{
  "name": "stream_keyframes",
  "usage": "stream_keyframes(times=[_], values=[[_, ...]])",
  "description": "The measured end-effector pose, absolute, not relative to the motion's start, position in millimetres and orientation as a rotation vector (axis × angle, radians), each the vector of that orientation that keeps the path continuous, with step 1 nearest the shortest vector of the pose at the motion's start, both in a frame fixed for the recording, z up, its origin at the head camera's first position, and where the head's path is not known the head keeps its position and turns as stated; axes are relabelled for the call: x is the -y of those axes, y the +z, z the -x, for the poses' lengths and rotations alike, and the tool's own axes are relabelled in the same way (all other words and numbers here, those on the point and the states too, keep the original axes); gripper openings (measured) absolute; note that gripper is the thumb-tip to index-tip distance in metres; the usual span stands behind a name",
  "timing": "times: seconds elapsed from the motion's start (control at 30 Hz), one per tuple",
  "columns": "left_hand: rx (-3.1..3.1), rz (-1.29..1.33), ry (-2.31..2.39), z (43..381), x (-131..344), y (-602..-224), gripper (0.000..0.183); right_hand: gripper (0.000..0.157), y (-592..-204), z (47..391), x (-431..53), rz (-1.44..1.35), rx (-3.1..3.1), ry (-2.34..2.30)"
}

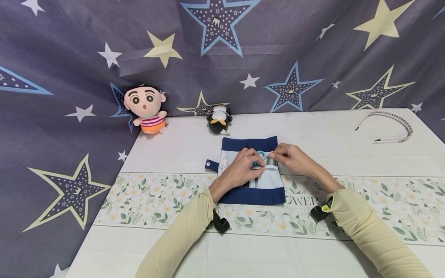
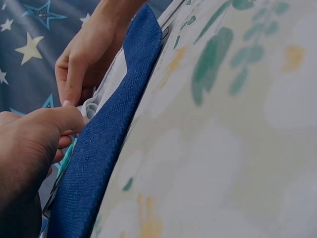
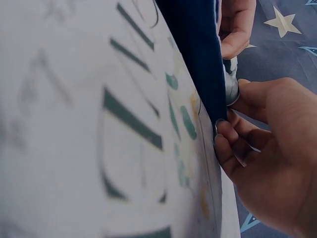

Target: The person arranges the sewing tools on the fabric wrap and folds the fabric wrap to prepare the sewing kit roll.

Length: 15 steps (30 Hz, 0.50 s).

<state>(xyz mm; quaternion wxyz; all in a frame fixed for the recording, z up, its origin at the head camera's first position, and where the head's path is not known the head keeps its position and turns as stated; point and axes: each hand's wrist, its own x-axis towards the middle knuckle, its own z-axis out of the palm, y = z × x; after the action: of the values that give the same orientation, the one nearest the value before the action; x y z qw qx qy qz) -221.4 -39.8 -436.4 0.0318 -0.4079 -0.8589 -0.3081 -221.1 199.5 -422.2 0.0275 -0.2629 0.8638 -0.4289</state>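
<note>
A navy and pale-blue fabric roll-up pouch (image 1: 252, 196) lies unfolded on the table, with a snap tab at its left side. My left hand (image 1: 240, 168) reaches across it and pinches a white strap (image 1: 271, 167) between thumb and finger. At the pouch's right part, my right hand (image 1: 295, 158) grips the upper end of a small grey, rounded item (image 1: 270, 160), which sits at the strap. In the right wrist view this grey item (image 3: 231, 88) shows beside the thumb, partly hidden. Between the hands is a teal loop handle (image 1: 261, 155); the left hand covers tools below it.
A plush doll (image 1: 150, 112) in a striped top sits at the back left. Beside it is a penguin plush (image 1: 219, 119). A beaded headband (image 1: 396, 117) lies at the back right. A star-patterned curtain (image 1: 226, 69) hangs behind the table, which has a floral cloth band (image 1: 156, 197).
</note>
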Motion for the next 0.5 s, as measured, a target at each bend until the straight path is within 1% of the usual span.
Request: stream_keyframes(times=[0.23, 0.5], values=[[2.634, 1.261, -0.95, 221.4, 40.4, -436.8, 0.007, 0.02, -421.5, 219.4, -199.8, 0.777, -2.677, -1.316], [2.627, 1.264, -0.953, 221.1, 40.7, -437.0, 0.007, 0.017, -422.2, 219.0, -199.4, 0.756, -2.659, -1.32]])
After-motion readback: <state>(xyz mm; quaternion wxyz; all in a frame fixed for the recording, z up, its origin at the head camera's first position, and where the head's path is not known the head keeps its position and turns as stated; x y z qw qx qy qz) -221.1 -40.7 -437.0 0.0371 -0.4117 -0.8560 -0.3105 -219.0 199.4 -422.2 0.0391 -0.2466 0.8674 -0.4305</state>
